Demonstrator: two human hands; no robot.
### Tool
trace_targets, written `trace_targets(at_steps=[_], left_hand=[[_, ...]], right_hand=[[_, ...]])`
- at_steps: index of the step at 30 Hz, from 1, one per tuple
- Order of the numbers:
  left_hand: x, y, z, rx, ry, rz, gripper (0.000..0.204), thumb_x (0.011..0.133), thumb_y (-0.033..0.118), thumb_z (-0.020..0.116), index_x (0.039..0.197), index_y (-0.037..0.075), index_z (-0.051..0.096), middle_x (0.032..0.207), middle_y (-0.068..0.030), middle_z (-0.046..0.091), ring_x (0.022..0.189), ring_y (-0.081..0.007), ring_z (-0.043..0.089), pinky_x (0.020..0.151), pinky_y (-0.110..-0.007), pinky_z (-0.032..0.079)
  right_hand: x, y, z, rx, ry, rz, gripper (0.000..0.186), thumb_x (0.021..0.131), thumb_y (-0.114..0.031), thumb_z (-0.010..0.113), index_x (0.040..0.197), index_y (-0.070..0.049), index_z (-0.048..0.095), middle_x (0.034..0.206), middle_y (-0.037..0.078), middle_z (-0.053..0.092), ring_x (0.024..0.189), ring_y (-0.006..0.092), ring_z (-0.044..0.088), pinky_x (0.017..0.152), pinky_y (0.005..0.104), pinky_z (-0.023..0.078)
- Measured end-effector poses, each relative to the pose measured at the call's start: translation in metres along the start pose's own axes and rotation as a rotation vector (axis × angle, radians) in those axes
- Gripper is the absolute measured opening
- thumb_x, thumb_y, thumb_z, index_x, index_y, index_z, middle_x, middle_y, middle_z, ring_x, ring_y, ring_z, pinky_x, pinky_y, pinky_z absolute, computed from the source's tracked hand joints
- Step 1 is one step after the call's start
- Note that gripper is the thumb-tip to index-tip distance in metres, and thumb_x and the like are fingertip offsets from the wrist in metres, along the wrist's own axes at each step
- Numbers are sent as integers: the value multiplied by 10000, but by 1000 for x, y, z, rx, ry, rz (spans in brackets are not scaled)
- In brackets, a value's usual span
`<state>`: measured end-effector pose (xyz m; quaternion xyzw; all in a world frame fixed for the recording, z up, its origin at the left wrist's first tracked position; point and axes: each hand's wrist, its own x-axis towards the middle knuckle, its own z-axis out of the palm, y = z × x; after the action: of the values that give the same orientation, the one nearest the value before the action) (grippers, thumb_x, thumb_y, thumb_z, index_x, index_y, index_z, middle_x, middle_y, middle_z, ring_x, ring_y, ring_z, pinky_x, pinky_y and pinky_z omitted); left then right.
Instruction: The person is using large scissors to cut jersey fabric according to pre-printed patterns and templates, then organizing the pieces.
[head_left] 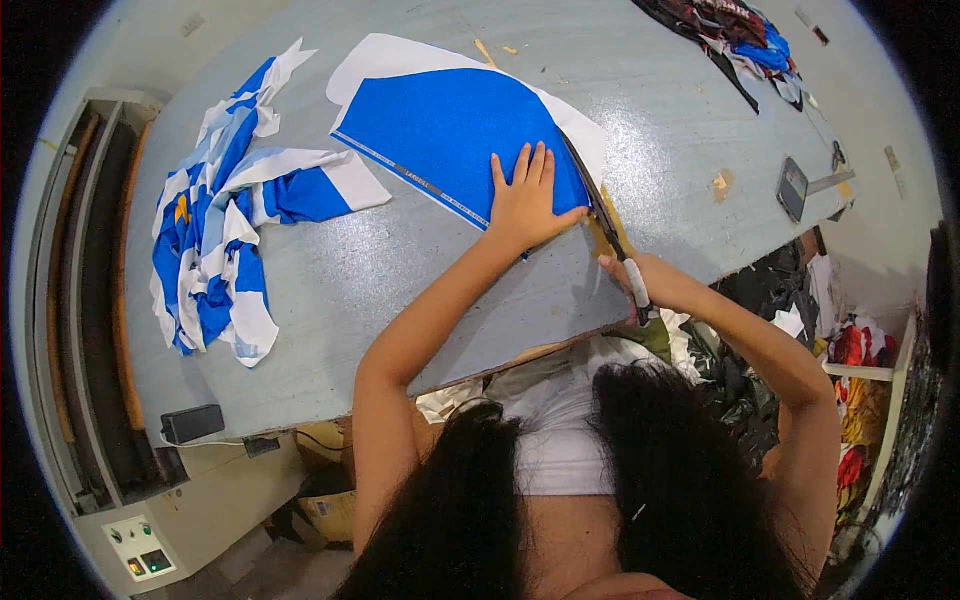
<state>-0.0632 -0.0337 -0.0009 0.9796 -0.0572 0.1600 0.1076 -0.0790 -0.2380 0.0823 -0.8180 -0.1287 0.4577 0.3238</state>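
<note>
A cut piece of blue fabric (pixel 440 130) with a white margin and a narrow printed strip along its lower left edge lies flat on the grey table (pixel 420 290). My left hand (pixel 527 205) rests palm down on its lower right part, fingers spread. In my right hand (pixel 660 282), closed round a white-wrapped handle, is a pair of long dark scissors (pixel 606 212). The blades run along the right side of the blue area, where it meets the white margin. How far apart the blades stand is hard to make out.
Crumpled blue and white fabric (pixel 215 225) covers the table's left part. A dark garment heap (pixel 735 35) lies far right, with a phone (pixel 793 190) by the right edge. A black box (pixel 192 424) sits near left. Dark scraps (pixel 765 300) fill the space beneath the table's right side.
</note>
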Motion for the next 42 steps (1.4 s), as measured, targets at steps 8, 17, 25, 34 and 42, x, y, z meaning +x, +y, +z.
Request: trace_targets(at_steps=[8,17,25,34,42], left_hand=[[0,-2,0,-27,9,2,895,712,618,499,1303,-30,321,1391,-175,270,1313,-288,197,993,-618,69],[-1,-2,1,1,-22,-1,890,706,601,519,1306,-25,318,1395,-168,266,1312,-283,199,989,-624,76],[0,-2,4,-17,28,5,916,690,632,515,1298,-27,332,1389,-161,282,1307,-278,214,982,-629,91],[-2,-4,4,-50,77,27,898,701,631,472,1270,-55,364,1363,-182,316,1284,-300,254,974,-644,60],[-2,-3,4,-27,65,33,912,702,648,472,1277,-49,352,1366,-182,310,1293,-304,233,973,-643,68]], right_hand=[[13,-12,-4,47,3,-9,631,839,-618,362,690,-19,489,534,71,505,450,174,561,432,293,430],[18,-24,-8,47,-10,23,655,820,-657,350,686,-33,497,530,62,493,463,170,561,450,301,431],[38,-16,-17,39,46,-45,667,800,-691,330,607,-66,460,491,36,457,442,157,549,416,274,438],[52,-34,-36,32,0,63,650,856,-610,327,554,-53,471,463,29,456,403,146,521,381,275,427],[55,-36,-52,-237,-77,-26,625,848,-605,361,723,-16,531,579,76,532,494,166,556,442,306,455]])
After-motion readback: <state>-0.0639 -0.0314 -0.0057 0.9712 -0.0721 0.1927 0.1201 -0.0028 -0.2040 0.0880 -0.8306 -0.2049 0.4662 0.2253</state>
